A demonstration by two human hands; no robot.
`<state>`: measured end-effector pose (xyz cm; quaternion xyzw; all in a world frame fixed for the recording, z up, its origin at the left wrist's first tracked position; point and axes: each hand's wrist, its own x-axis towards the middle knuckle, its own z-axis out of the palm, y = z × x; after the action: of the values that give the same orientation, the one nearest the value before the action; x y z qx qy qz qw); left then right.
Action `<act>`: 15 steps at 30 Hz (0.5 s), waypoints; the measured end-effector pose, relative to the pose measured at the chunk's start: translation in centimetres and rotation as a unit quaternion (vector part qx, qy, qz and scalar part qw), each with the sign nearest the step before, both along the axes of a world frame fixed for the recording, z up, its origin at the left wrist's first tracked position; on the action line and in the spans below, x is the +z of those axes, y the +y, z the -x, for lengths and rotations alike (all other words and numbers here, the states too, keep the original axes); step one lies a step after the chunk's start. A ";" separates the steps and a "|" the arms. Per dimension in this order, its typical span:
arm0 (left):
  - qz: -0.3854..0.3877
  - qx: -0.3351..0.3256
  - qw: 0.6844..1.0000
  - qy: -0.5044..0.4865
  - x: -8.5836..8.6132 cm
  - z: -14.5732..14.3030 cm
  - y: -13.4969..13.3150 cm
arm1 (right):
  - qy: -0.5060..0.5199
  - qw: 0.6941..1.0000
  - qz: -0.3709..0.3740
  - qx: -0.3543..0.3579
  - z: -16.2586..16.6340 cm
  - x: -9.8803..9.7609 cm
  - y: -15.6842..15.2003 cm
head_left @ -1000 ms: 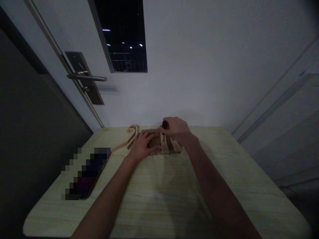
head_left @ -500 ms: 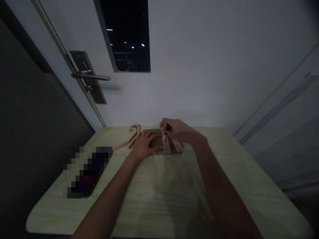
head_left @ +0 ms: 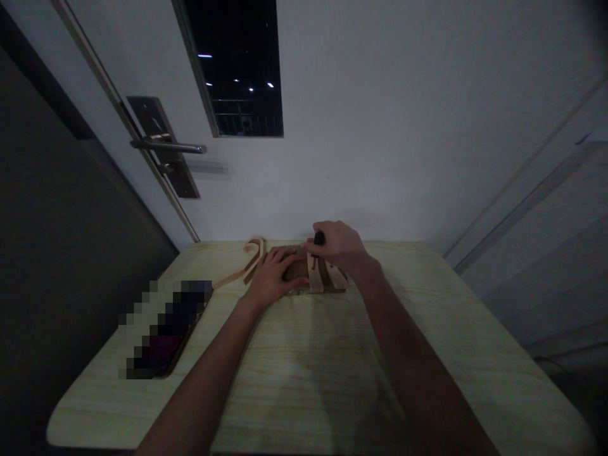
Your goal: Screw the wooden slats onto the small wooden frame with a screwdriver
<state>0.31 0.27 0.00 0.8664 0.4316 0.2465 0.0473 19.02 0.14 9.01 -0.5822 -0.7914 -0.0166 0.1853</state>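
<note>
A brown wooden block (head_left: 295, 271) with pale wooden strips (head_left: 315, 280) across its right part lies near the back edge of the table. My left hand (head_left: 273, 273) rests on the block's left part, fingers spread and thumb apart. My right hand (head_left: 342, 246) is closed around a small black-handled tool, which looks like a screwdriver (head_left: 319, 238). Its thin dark shaft points down at the left pale strip; whether the tip touches is too small to tell. A curved pale wooden piece (head_left: 254, 256) lies left of my left hand.
A phone (head_left: 190, 326), partly pixelated, lies on the left of the pale wood-grain table (head_left: 294, 367). Right behind the table stands a white door (head_left: 380, 126) with a metal handle (head_left: 171, 147) and a dark window (head_left: 237, 63).
My right hand has shifted and turned slightly, so the tool's black handle shows more. My left hand stays on the block. The view has moved a little.
</note>
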 end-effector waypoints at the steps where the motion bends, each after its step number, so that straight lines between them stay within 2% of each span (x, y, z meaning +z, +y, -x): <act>1: -0.001 0.000 1.000 -0.002 0.0 0.0 0.0 | -0.005 1.000 0.002 -0.011 0.1 -0.1 0.0; 5: 0.002 -0.003 1.000 -0.007 0.0 0.1 0.0 | -0.004 0.999 0.021 -0.031 0.3 0.0 -0.2; 11: 0.004 -0.002 1.000 -0.006 0.0 0.0 0.1 | 0.081 0.993 0.042 0.075 -0.7 1.1 -0.7; 15: 0.007 0.000 1.000 -0.005 0.1 0.0 0.0 | 0.113 0.989 0.052 0.075 -1.4 1.6 -0.7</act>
<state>0.32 0.22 0.06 0.8651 0.4327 0.2477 0.0550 20.41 -0.57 10.64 -0.5285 -0.8065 0.1042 0.2437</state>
